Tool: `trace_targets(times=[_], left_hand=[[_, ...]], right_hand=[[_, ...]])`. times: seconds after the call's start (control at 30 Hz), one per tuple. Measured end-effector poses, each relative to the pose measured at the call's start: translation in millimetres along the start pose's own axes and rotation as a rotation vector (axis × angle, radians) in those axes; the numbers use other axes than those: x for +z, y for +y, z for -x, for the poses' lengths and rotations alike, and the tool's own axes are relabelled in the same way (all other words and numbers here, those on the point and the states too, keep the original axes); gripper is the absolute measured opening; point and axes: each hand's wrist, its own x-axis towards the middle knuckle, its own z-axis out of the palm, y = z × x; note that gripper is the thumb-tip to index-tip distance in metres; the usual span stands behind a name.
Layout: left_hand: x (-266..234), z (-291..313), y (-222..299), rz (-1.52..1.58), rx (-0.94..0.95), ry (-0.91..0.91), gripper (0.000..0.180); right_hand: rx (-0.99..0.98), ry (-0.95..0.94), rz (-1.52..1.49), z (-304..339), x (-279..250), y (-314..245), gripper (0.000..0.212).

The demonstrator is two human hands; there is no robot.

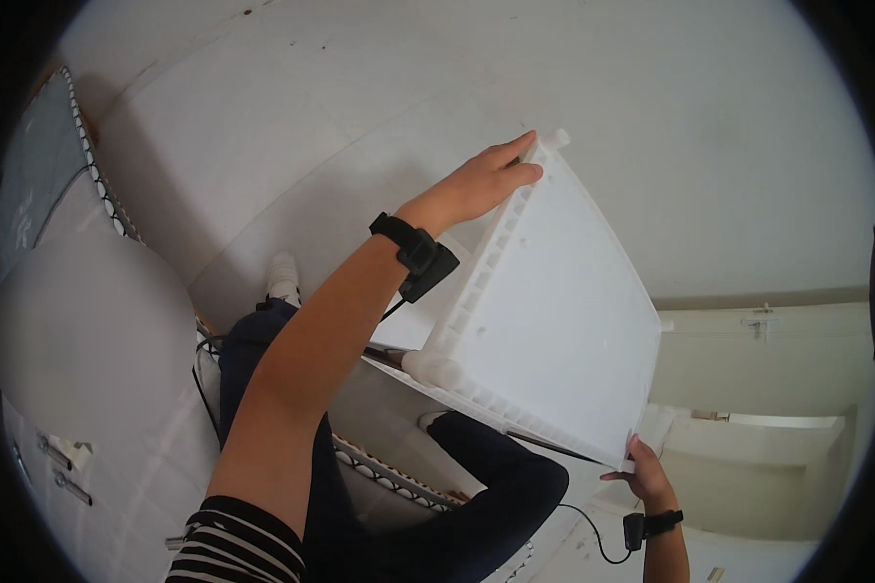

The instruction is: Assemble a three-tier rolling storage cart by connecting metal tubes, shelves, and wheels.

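1. White plastic panel [564,291], right of the middle of the frame, stands tilted in both hands, its broad face toward the camera.
2. The left hand [481,185] grips the upper corner, thumb over the rim, with fingers partly hidden behind it. The right hand [648,478] holds the lower right corner, thumb against the edge — how firmly, I cannot tell.
3. The step in hand looks like supporting and orienting the panel. The next move, I judge, calls for a matched turn of both wrists, with both corners kept supported so that the broad piece does not twist.
4. The face looks smooth and faintly glossy, probably moulded plastic; the left border [476,282] is ribbed into a row of small cells. A rounded knob [433,371] bulges at the lower left corner, and a short stub [559,139] juts out at the top.
5. Dark blue trousers [486,486] look like soft cloth, and a black-and-white striped sleeve [238,544] sits at lower left.
6. The rounded grey shape [92,340] at the left of the frame is blurred — perhaps a smooth cover, but its material is uncertain.
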Motion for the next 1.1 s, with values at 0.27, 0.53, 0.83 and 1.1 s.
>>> trace_targets(times=[0.27, 0.53, 0.83, 1.1], left_hand=[[-25, 55, 38, -0.421, 0.009, -0.034, 0.040], [1, 216, 36, -0.024, -0.072, 0.016, 0.049], [28, 184, 17, -0.332, -0.021, 0.284, 0.048], [33, 194, 22, -0.090, -0.026, 0.298, 0.044]], right_hand=[[-0.251, 0.239, -0.292, -30, -12, 57, 0.064], [-0.425, 0.082, -0.727, -21, -4, 94, 0.068], [-0.971, 0.681, -0.698, -56, 90, 138, 0.036], [-0.902, 0.798, -0.631, -72, 93, 157, 0.022]])
